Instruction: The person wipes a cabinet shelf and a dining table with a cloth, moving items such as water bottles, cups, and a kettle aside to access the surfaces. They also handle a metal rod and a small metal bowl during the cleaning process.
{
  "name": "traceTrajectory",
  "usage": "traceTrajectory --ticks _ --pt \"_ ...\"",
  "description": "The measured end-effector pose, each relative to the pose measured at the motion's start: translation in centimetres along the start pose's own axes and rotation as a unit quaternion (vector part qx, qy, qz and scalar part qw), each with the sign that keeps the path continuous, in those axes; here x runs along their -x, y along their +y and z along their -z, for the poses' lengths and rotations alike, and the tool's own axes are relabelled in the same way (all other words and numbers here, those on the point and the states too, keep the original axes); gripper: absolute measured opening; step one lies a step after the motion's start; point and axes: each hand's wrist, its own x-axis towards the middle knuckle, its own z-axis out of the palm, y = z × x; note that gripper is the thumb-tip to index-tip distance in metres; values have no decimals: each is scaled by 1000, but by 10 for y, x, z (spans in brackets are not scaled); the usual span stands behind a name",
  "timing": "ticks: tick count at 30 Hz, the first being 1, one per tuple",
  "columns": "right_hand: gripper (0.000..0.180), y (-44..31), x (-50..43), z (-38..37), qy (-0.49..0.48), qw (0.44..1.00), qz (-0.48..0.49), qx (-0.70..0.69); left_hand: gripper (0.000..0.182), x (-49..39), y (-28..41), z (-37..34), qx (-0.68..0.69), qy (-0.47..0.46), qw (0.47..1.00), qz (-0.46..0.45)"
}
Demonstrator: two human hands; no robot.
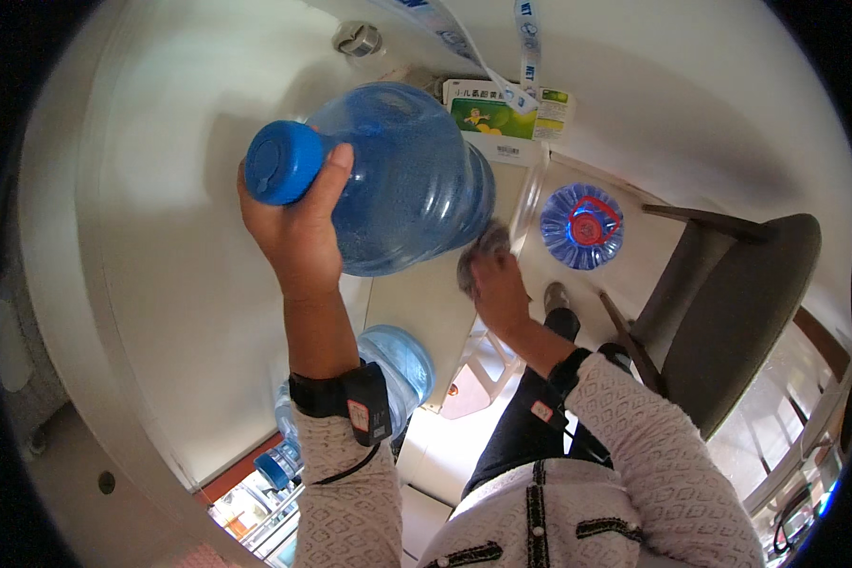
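A large blue water-cooler bottle [412, 177] lies tilted over a pale surface, its blue cap [282, 162] at the left. My left hand [298, 227] grips the bottle's neck just behind the cap, the thumb on top. Near the bottle's base, my right hand [500, 287] holds a blurred grey cloth [484, 257]; whether the cloth touches the bottle cannot be told. Below my left wrist, partly hidden by the forearm, lies a second clear blue water bottle [408, 362].
A green and white printed box [497, 121] stands behind the bottle. On the floor are a water jug with a red handle [583, 227], a dark-seated chair [717, 319] to the right and a pale stool [472, 390]. A lidded glass jar [358, 41] is at the top.
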Motion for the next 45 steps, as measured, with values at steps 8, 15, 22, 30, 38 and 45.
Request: traceTrajectory --ticks 8,15,22,30,38,45 --pt "26 -48 29 -63 -211 937 277 14 53 5 -16 33 -44 -9 999 22" --pt "29 -81 -46 -123 -132 989 68 -7 55 62 -16 74 -82 43 996 16" --pt "33 -65 -5 -99 -190 933 295 76 56 139 7 122 -31 -14 999 39" --pt "23 -13 48 -41 -167 920 347 66 39 233 29 164 18 24 985 172" --pt "28 24 20 0 -146 920 337 139 40 327 28 220 -156 268 921 238" --pt "31 5 11 -23 -157 931 296 144 70 281 -16 259 -75 225 954 182"
